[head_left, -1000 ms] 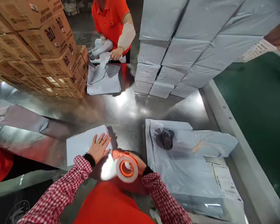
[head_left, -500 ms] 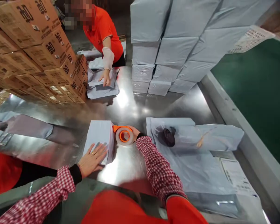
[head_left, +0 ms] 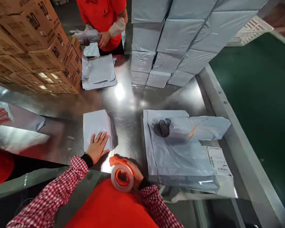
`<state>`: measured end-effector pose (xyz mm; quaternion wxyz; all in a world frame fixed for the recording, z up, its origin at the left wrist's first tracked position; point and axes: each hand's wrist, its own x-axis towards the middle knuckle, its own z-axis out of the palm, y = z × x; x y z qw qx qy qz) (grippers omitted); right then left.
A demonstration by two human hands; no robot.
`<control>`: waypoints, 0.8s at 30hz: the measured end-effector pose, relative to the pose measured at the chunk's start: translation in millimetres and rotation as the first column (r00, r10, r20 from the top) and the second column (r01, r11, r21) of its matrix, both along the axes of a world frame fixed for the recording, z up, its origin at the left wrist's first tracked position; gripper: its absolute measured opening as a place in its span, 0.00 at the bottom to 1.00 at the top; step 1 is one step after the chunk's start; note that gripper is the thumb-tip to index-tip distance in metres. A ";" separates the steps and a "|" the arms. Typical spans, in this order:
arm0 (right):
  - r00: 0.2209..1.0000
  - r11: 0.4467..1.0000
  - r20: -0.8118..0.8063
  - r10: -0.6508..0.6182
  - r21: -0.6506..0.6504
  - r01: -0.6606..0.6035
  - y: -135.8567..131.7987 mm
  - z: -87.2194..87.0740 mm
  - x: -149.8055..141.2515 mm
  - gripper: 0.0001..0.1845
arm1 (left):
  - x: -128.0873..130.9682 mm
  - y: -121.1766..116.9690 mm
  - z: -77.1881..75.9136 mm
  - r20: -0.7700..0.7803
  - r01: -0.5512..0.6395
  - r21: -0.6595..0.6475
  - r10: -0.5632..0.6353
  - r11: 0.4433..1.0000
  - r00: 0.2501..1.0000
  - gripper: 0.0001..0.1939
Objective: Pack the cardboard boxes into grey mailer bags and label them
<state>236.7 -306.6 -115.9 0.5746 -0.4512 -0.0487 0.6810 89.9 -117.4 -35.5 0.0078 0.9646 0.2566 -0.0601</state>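
The right grip (head_left: 135,173) was curled around an orange tape dispenser (head_left: 122,177) at six o'clock. The left grip (head_left: 97,147) lay spread, palm down, on a folded pale-blue mailer (head_left: 96,129) on the steel tabletop (head_left: 128,101). At two o'clock lay a larger mailer (head_left: 178,152) with a rolled parcel (head_left: 194,126) on it. Farther off stood stacked wrapped parcels (head_left: 149,41), cardboard cartons (head_left: 35,47) and a co-worker (head_left: 99,25) holding a rolled package (head_left: 85,36).

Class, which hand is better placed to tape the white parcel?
Probably the right hand: it grips the orange tape dispenser beside the parcel, while the left hand lies flat on the parcel.
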 end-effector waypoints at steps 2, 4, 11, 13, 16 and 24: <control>0.990 0.994 -0.096 -0.105 -0.001 0.105 1.2 -0.4 -5.5 0.20 | 27.0 -6.0 0.0 0.045 -0.143 -0.029 0.144 0.989 0.989 0.35; 0.979 0.991 -0.153 -0.135 -0.005 0.136 17.7 3.5 3.8 0.18 | 46.6 -2.9 5.1 0.073 -0.291 -0.102 0.299 0.951 0.952 0.37; 0.974 0.988 -0.172 -0.149 0.007 0.153 60.7 12.3 57.8 0.14 | -5.8 73.2 46.0 -0.019 0.316 -0.086 -0.319 0.945 0.948 0.39; 0.970 0.986 -0.185 -0.156 0.033 0.165 68.8 12.0 62.5 0.15 | -8.1 88.2 43.7 -0.115 0.513 -0.105 -0.523 0.852 0.845 0.40; 0.962 0.976 -0.191 -0.197 0.053 0.210 84.3 14.1 63.0 0.19 | 19.5 95.1 26.9 -0.156 0.547 -0.118 -0.560 0.828 0.814 0.39; 0.936 0.939 -0.090 -0.341 0.004 0.343 40.2 11.2 -14.4 0.22 | 54.8 88.3 8.5 -0.126 0.419 -0.068 -0.424 0.906 0.897 0.37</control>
